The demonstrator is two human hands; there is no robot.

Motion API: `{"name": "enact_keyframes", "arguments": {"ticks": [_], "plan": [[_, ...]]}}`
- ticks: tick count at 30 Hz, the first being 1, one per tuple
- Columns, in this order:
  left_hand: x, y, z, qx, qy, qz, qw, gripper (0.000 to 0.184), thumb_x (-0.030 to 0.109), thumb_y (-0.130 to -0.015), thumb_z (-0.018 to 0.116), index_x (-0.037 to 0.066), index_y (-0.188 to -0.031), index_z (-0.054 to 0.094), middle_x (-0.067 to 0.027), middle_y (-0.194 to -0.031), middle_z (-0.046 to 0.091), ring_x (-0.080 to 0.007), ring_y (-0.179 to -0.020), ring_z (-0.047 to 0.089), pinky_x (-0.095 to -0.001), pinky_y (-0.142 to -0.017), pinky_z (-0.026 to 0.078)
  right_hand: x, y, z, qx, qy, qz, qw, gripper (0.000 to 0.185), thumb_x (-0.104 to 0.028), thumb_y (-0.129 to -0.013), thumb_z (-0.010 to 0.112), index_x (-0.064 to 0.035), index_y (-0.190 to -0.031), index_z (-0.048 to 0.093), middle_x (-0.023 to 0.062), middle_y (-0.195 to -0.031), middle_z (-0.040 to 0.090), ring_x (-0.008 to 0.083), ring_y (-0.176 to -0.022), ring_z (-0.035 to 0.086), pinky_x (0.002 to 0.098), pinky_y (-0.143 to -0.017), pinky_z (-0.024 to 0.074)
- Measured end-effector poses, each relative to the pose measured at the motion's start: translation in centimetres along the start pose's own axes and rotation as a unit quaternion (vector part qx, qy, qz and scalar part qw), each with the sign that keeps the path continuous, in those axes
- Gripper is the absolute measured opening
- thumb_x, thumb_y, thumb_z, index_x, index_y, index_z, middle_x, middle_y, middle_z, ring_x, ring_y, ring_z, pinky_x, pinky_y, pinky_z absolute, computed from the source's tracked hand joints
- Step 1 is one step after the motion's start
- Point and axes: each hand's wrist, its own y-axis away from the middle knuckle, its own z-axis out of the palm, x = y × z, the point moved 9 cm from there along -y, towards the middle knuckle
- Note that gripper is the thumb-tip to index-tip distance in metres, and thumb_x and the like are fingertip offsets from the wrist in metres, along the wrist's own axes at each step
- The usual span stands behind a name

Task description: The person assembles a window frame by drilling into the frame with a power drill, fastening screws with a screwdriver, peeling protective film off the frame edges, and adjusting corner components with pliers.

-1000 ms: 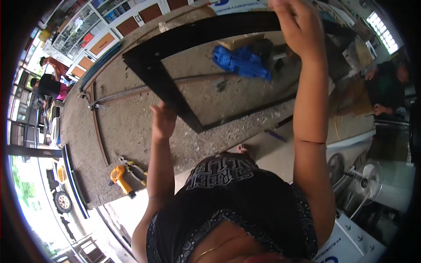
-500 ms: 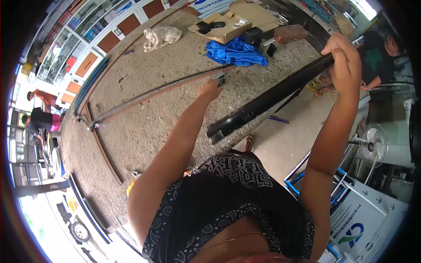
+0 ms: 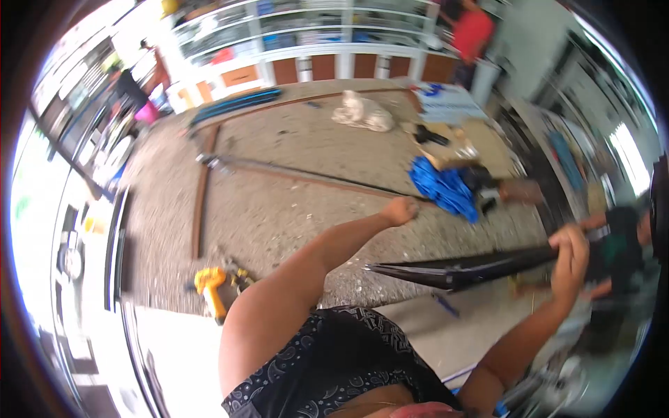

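Observation:
My right hand (image 3: 570, 252) is wrapped round one end of a long black aluminium profile (image 3: 460, 270). The profile reaches left over the near edge of the rough worktable (image 3: 306, 202), its surface blurred by motion. Out over the table, my left hand (image 3: 401, 211) is closed, and what its fingers hold is hidden. It is close to a long thin metal bar (image 3: 300, 172) that lies across the tabletop. A bunched blue cloth (image 3: 444, 187) lies just beyond that hand.
A yellow power drill (image 3: 210, 287) lies at the table's near left edge. Farther back are a pale cloth (image 3: 362, 111), an open cardboard box (image 3: 453, 150) and a reddish-brown block (image 3: 521, 191). A person in dark clothes (image 3: 613, 244) is close on the right; others stand farther off.
The view has swung to the right side of the scene's far shelves, now seen squarely. The profile has turned closer to level in my right hand. The small greenish piece at my left hand no longer shows.

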Motion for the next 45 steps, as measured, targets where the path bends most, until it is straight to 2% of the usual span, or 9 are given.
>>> {"name": "enact_keyframes", "arguments": {"ticks": [5, 11, 21, 26, 35, 37, 39, 43, 45], "plan": [[15.0, 0.2, -16.9, 0.044, 0.065, 0.027, 0.997, 0.026, 0.025, -0.088, 0.067, 0.001, -0.097, 0.064, -0.0178, -0.084, 0.066, -0.0303, -0.077, 0.067, -0.0399, -0.070, 0.051, -6.1, -3.7, 2.7, -0.070, -0.076, -0.023, 0.994, 0.014, -0.008, -0.095, 0.049, 0.0018, -0.089, 0.056, 0.0115, -0.076, 0.058, 0.0217, -0.071, 0.058, 0.0323, -0.069, 0.0453], [34.1, 4.9, -30.2, 0.154, -0.006, 0.314, 0.937, 0.015, 0.019, -0.085, 0.072, 0.006, -0.093, 0.073, -0.0112, -0.084, 0.070, -0.0262, -0.074, 0.069, -0.0360, -0.067, 0.052, -8.4, -7.6, 6.1, -0.183, -0.269, -0.037, 0.945, 0.010, -0.005, -0.093, 0.057, 0.0006, -0.101, 0.056, 0.0046, -0.083, 0.057, 0.0094, -0.074, 0.057, 0.0230, -0.067, 0.0463], [46.9, 7.3, -26.6, 0.092, -0.396, 0.304, 0.861, 0.012, 0.013, -0.083, 0.067, 0.007, -0.093, 0.068, -0.0098, -0.085, 0.070, -0.0276, -0.078, 0.070, -0.0392, -0.068, 0.054, -5.9, -8.9, 7.4, -0.227, -0.446, -0.089, 0.861, 0.064, -0.058, -0.102, 0.030, -0.0013, -0.113, 0.058, 0.0076, -0.093, 0.063, 0.0164, -0.086, 0.062, 0.0303, -0.076, 0.0469], [48.9, 7.2, -24.1, 0.000, -0.436, 0.223, 0.872, 0.016, 0.013, -0.083, 0.066, 0.009, -0.098, 0.068, -0.0069, -0.091, 0.071, -0.0271, -0.087, 0.070, -0.0405, -0.071, 0.057, -5.5, -9.3, 7.7, -0.252, -0.496, -0.086, 0.827, 0.048, -0.045, -0.105, 0.035, -0.0027, -0.108, 0.057, 0.0065, -0.087, 0.060, 0.0175, -0.082, 0.063, 0.0312, -0.075, 0.0490], [48.9, 11.3, -26.0, 0.246, -0.427, 0.374, 0.786, 0.022, 0.015, -0.090, 0.062, 0.010, -0.110, 0.067, -0.0078, -0.099, 0.070, -0.0225, -0.088, 0.070, -0.0378, -0.073, 0.056, -5.3, -9.5, 7.4, -0.263, -0.526, -0.079, 0.805, 0.035, -0.039, -0.104, 0.044, -0.0069, -0.106, 0.058, -0.0002, -0.081, 0.057, 0.0124, -0.078, 0.061, 0.0271, -0.074, 0.0489], [43.0, 16.1, -31.2, 0.358, -0.076, 0.231, 0.902, 0.021, 0.018, -0.096, 0.058, 0.004, -0.110, 0.064, -0.0091, -0.096, 0.069, -0.0197, -0.083, 0.068, -0.0358, -0.072, 0.055, -5.0, -9.5, 7.9, -0.272, -0.537, -0.052, 0.797, 0.035, -0.039, -0.104, 0.046, -0.0075, -0.110, 0.060, -0.0008, -0.083, 0.059, 0.0105, -0.078, 0.060, 0.0251, -0.074, 0.0475], [33.0, 21.9, -31.8, 0.547, -0.134, 0.097, 0.820, 0.018, 0.017, -0.094, 0.061, 0.002, -0.103, 0.061, -0.0110, -0.081, 0.065, -0.0224, -0.069, 0.062, -0.0341, -0.062, 0.050, -5.6, -9.1, 7.7, -0.262, -0.560, -0.027, 0.785, 0.035, -0.038, -0.103, 0.048, -0.0077, -0.114, 0.063, -0.0008, -0.085, 0.062, 0.0086, -0.078, 0.059, 0.0235, -0.074, 0.0458], [-1.6, 33.7, -14.1, 0.333, -0.321, -0.391, 0.796, 0.071, 0.039, -0.089, 0.062, 0.004, -0.144, 0.036, -0.0312, -0.141, 0.041, -0.0445, -0.135, 0.036, -0.0560, -0.109, 0.031, -6.7, -8.9, 7.2, -0.279, -0.482, -0.059, 0.829, 0.033, -0.031, -0.100, 0.057, -0.0035, -0.115, 0.068, 0.0015, -0.094, 0.067, 0.0077, -0.080, 0.059, 0.0230, -0.075, 0.0462], [-2.2, 39.9, -5.8, 0.259, -0.308, -0.555, 0.728, 0.071, 0.034, -0.089, 0.063, 0.005, -0.147, 0.033, -0.0270, -0.137, 0.046, -0.0416, -0.134, 0.038, -0.0626, -0.105, 0.031, -6.7, -9.1, 7.3, -0.274, -0.491, -0.061, 0.825, 0.032, -0.029, -0.098, 0.060, -0.0028, -0.113, 0.069, 0.0017, -0.092, 0.067, 0.0081, -0.081, 0.059, 0.0233, -0.076, 0.0468]]}}
